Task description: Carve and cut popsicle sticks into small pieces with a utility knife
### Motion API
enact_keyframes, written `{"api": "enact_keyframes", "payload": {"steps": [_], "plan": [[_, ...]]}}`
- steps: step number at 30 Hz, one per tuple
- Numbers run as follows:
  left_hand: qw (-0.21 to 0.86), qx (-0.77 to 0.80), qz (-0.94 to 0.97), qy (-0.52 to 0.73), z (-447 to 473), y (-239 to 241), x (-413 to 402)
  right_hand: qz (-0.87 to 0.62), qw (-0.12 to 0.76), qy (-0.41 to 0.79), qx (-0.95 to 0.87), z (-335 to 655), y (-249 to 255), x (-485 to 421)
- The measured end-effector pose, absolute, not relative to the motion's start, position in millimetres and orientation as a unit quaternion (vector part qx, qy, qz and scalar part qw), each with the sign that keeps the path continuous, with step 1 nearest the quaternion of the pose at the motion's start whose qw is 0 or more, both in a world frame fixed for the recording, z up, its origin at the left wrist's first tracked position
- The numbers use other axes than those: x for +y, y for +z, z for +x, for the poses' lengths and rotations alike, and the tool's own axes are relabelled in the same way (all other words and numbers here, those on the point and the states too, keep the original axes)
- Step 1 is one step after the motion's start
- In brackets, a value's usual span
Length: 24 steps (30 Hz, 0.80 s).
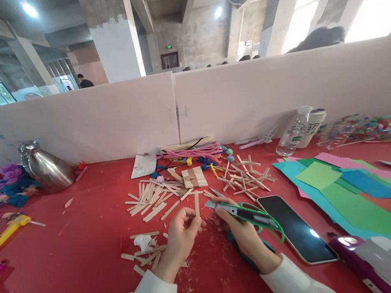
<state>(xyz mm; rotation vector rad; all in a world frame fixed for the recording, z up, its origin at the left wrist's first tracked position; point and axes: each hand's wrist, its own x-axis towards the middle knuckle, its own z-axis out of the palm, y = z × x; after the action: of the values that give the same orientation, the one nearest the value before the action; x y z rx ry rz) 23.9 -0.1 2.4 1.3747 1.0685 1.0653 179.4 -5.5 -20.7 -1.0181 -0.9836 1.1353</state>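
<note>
My left hand pinches a wooden craft stick, which stands nearly upright between thumb and fingers. My right hand is closed around a green and black utility knife, its tip pointing left toward the stick but apart from it. Under and beside my right hand lie dark green-handled scissors, partly hidden. Beyond my hands are a loose pile of craft sticks, a small block of joined sticks and several star-like stick shapes. More sticks and a crumpled white scrap lie left of my left wrist.
A phone lies right of my right hand, with coloured paper beyond. Pink pipe cleaners lie by the white partition. A steel jug and yellow glue gun are left; bottles stand back right.
</note>
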Motion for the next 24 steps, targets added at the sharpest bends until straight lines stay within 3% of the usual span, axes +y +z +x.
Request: {"api": "enact_keyframes", "payload": {"steps": [9, 16, 24], "plan": [[0.585, 0.409, 0.575, 0.4, 32, -2, -16, -0.358, 0.595, 0.613, -0.377, 178, -12, -10], [0.773, 0.333, 0.443, 0.309, 35, 1, -15, -0.335, 0.596, 0.625, -0.376, 179, -7, -12], [0.776, 0.322, 0.458, 0.291, 32, 0, -17, -0.333, 0.599, 0.618, -0.386, 177, -5, -14]]}}
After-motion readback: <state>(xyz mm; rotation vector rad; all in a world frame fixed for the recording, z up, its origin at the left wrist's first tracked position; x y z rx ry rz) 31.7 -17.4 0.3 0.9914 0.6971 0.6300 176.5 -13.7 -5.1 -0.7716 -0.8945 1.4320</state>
